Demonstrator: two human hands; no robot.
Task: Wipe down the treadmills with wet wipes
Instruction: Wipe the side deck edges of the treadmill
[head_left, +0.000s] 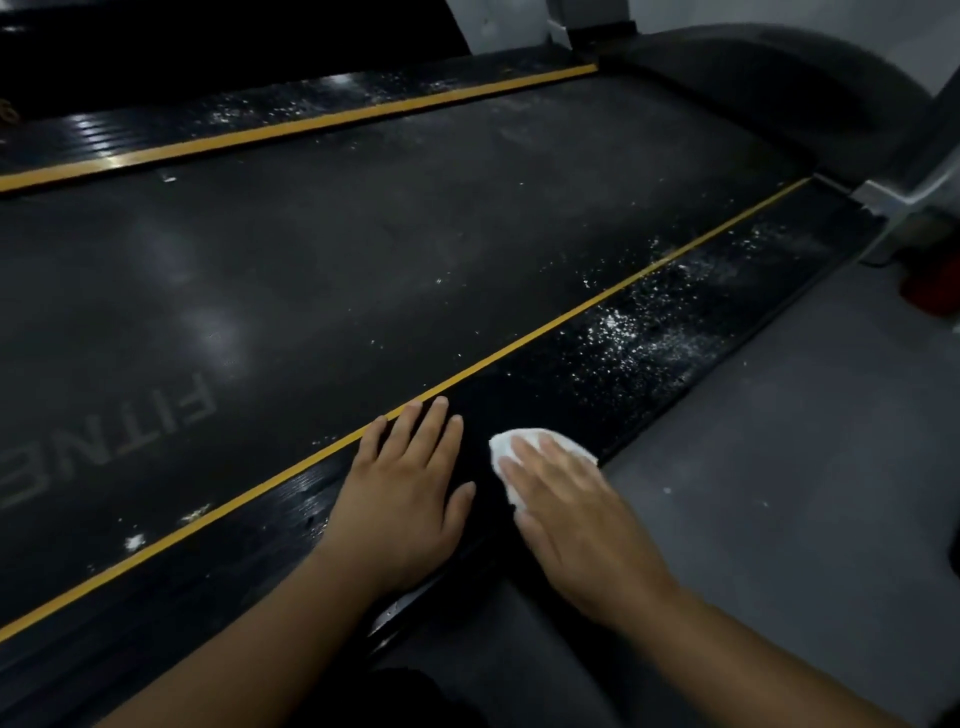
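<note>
The person's right hand (566, 514) lies flat on a white wet wipe (506, 452) and presses it on the black side rail (649, 353) of the treadmill. Its fingers (540, 457) are straight and close together, and the wipe shows in front of the fingertips and at their left side. The left hand (402, 499) rests just beside it on the same rail, palm down, fingers a little spread, and the fingertips reach the yellow stripe (571, 317). Beyond both sets of fingertips the rail carries many white specks (618, 332). Left of the fingers is the treadmill belt (311, 286), and right of them the grey floor (779, 467).

The wipe is probably light, soft and damp, so it can bunch or slip under the palm. Flat pressure over its middle, with the fingertips near its front edge, seems the best hold.
</note>
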